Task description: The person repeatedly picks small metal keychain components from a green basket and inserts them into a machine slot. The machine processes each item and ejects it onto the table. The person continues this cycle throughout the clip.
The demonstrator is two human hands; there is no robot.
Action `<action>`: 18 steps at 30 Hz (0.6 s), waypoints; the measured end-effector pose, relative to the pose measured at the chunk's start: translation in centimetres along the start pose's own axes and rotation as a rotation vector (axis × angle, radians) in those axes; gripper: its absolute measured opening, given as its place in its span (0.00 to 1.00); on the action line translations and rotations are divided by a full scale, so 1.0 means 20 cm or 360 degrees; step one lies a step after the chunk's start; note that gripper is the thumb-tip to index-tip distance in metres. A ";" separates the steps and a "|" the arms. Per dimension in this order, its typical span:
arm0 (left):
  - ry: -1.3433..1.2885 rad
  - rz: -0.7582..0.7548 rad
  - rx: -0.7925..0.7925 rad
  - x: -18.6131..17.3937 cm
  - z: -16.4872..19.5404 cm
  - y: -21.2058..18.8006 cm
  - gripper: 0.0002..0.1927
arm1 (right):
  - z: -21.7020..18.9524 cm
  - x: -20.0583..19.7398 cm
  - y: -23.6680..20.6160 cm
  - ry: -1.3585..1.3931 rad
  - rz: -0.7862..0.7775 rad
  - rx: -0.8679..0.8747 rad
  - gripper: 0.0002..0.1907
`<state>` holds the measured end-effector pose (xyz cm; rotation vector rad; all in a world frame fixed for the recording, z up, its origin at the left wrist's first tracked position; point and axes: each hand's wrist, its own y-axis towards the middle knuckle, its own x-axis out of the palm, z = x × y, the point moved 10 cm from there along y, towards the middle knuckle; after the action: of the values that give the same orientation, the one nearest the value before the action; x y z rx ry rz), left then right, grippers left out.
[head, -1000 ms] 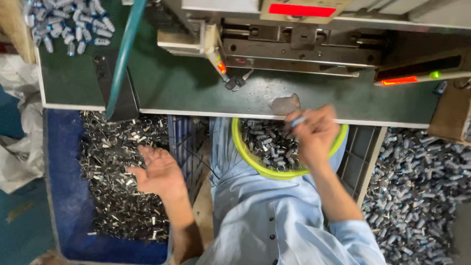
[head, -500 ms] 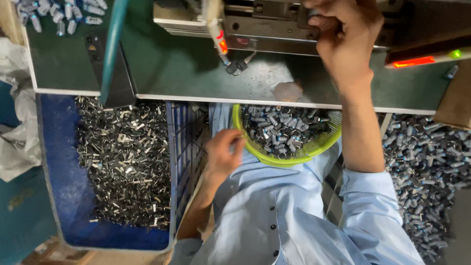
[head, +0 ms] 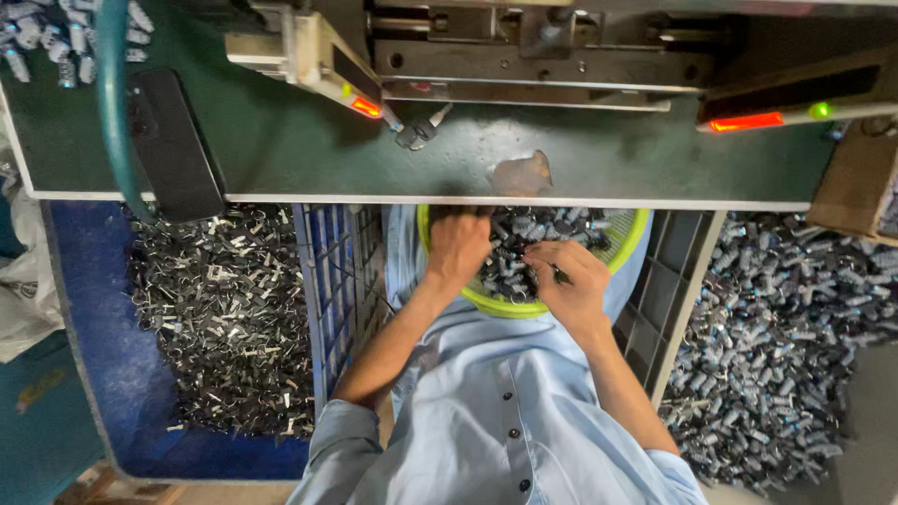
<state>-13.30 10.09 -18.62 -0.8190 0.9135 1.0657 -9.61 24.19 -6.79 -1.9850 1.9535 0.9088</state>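
Small metal parts [head: 528,245] filled the yellow-green basket [head: 629,245] that sat in our lap, just under the front edge of the green bench [head: 281,154], and both our hands were in it.

From the head view, our left hand [head: 456,248] lay palm-down on the heap at the basket's left side, fingers curled into the pieces; whether it had closed on any of them we could not tell, since the fingers hid what was under them. Our right hand [head: 571,281] rested near the basket's front rim, fingers pinched narrowly on what looked like one thin dark part, though it was too small to be sure.

To our left stood a blue crate [head: 65,309] with a thick layer of shiny stamped clips [head: 224,318]; to our right a grey crate [head: 687,281] held a heap of small cylindrical pieces [head: 795,327]. On the bench, the press machine [head: 524,56] showed two orange-red lights and a green one, a black phone [head: 173,140] lay beside a teal hose [head: 110,103], and more loose pieces lay at the far left corner.

We judged the work far from finished: the basket was well stocked, and nothing sat under the tooling that we could see.
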 end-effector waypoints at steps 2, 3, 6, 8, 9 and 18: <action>-0.0006 0.0070 0.0062 -0.01 0.02 0.02 0.06 | 0.04 -0.01 -0.03 0.0031 0.0015 0.0042 0.10; 0.0015 0.0095 0.0101 -0.02 0.03 0.02 0.06 | 0.04 0.00 -0.03 -0.0002 0.0009 0.0005 0.10; 0.0037 -0.0002 0.0144 0.00 0.03 0.03 0.07 | 0.05 0.02 0.00 -0.0036 -0.0032 -0.0048 0.09; -0.0028 0.0074 0.0146 -0.09 0.04 0.02 0.06 | 0.07 0.03 0.04 0.0006 -0.0040 -0.0051 0.08; -0.0096 0.0200 0.0155 -0.17 0.05 0.01 0.06 | 0.07 0.04 0.05 0.0016 -0.0049 -0.0066 0.08; -0.1175 0.0662 0.0719 -0.68 0.22 -0.37 0.15 | 0.22 0.27 -0.09 0.1104 -0.0454 0.0408 0.15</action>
<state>-8.31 7.07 -3.63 0.1658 0.6460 1.3193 -9.50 22.35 -13.72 -2.5272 1.8598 -0.1273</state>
